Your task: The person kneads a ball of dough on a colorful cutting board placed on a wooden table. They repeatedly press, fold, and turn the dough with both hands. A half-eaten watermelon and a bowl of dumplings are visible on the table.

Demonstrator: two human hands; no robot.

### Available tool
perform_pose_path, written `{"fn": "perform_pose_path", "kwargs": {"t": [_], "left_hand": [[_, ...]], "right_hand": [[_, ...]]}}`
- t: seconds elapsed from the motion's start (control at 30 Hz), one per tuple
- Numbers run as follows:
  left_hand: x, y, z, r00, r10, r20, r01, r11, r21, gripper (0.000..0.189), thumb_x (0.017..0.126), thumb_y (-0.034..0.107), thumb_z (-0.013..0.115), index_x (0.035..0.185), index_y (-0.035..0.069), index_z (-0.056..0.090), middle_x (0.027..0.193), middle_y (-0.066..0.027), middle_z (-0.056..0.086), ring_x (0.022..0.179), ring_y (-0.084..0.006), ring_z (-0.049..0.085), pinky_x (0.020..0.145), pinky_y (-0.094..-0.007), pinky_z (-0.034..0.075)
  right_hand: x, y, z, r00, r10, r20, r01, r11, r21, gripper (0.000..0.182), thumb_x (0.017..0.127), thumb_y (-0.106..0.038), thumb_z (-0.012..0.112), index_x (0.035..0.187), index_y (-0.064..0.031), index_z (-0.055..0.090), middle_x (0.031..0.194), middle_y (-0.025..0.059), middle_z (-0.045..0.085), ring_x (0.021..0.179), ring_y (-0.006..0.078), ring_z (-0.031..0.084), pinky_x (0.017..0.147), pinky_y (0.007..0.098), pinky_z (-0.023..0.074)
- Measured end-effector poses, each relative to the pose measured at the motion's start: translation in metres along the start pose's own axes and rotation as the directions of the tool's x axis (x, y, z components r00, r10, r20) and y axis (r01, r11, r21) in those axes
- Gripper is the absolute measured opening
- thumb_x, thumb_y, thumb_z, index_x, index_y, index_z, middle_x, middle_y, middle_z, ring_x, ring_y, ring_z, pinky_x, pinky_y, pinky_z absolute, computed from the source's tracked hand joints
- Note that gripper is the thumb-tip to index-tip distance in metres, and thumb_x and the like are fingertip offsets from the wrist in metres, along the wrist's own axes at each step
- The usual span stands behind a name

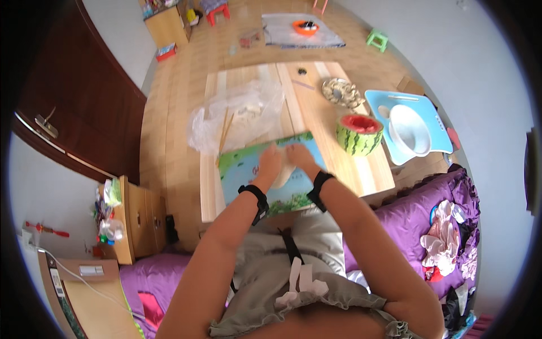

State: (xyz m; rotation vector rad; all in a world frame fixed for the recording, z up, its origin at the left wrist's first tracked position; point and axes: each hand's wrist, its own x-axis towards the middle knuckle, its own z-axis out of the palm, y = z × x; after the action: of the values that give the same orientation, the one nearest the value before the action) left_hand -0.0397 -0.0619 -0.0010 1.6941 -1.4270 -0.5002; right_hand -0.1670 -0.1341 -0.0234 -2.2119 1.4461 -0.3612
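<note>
A pale piece of dough (283,178) lies on a printed blue and green board (237,186), its near end tapering toward me. My left hand (270,161) and my right hand (299,156) are side by side at its far part, both gripping it with curled fingers. My hands cover part of the dough, and slight blur hides the fingertips. Left of the board's far edge, a pair of wooden chopsticks (225,129) rests on a crumpled clear plastic bag (203,127) with pale pieces on it. A hollowed half watermelon (360,137) stands to the right of the board.
The wooden table (372,180) also carries a metal plate of pale shaped pieces (342,92). To its right, a blue folding tray table (438,127) holds a white bowl (410,130). A purple-covered bed (394,229) is behind me; a drawer cabinet (146,216) stands left.
</note>
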Motion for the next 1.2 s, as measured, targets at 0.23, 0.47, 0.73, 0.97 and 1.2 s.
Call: {"fn": "perform_pose_path", "kwargs": {"t": [0.23,0.47,0.73,0.97,1.2], "left_hand": [[0.03,0.016,-0.034,0.903,-0.404,0.148,0.43,0.858,-0.282,0.032,0.085,0.029,0.049,0.069,0.004,0.061,0.072,-0.0173,0.059,0.082,-0.0335,0.059,0.071,-0.0433,0.043],[-0.053,0.057,-0.065,0.997,0.032,-0.067,-0.027,0.997,0.072,0.024,0.084,0.024,0.056,0.084,0.001,0.062,0.086,-0.0183,0.061,0.087,-0.0343,0.057,0.075,-0.0418,0.042],[-0.101,0.048,-0.06,0.9,0.431,-0.065,-0.405,0.883,0.237,0.026,0.083,0.017,0.054,0.104,0.001,0.056,0.104,-0.015,0.058,0.097,-0.0336,0.053,0.086,-0.042,0.041],[-0.06,0.031,-0.034,0.906,0.42,-0.04,-0.39,0.87,0.3,0.014,0.083,0.017,0.051,0.086,0.004,0.056,0.083,-0.0119,0.056,0.082,-0.0319,0.053,0.074,-0.0435,0.041],[-0.015,0.024,-0.024,0.988,0.152,0.039,-0.156,0.92,0.36,0.024,0.085,0.021,0.049,0.071,0.004,0.057,0.075,-0.0144,0.059,0.074,-0.035,0.056,0.063,-0.0459,0.043]], "right_hand": [[-0.019,-0.08,-0.009,0.896,0.398,-0.196,-0.122,0.645,0.754,0.029,0.091,-0.029,0.048,0.083,-0.0017,0.053,0.075,0.0136,0.057,0.072,0.0257,0.056,0.068,0.0378,0.0444],[-0.092,-0.117,-0.035,0.886,0.139,-0.443,0.223,0.708,0.67,0.023,0.09,-0.023,0.052,0.082,-0.0019,0.051,0.072,0.0124,0.053,0.067,0.0252,0.052,0.064,0.0368,0.0416],[-0.133,-0.094,-0.018,0.8,-0.313,-0.511,0.472,0.855,0.214,0.011,0.089,-0.014,0.049,0.089,-0.0028,0.051,0.086,0.0155,0.055,0.082,0.0353,0.049,0.077,0.0439,0.0371],[-0.099,-0.08,-0.007,0.856,-0.053,-0.514,0.275,0.889,0.366,0.016,0.092,-0.016,0.044,0.089,-0.0022,0.052,0.084,0.0175,0.054,0.08,0.0376,0.05,0.072,0.0445,0.0388],[-0.05,-0.077,-0.005,0.91,0.151,-0.385,-0.019,0.945,0.327,0.026,0.095,-0.025,0.037,0.089,-0.0058,0.053,0.084,0.0141,0.06,0.081,0.0364,0.054,0.072,0.0449,0.0381]]}}
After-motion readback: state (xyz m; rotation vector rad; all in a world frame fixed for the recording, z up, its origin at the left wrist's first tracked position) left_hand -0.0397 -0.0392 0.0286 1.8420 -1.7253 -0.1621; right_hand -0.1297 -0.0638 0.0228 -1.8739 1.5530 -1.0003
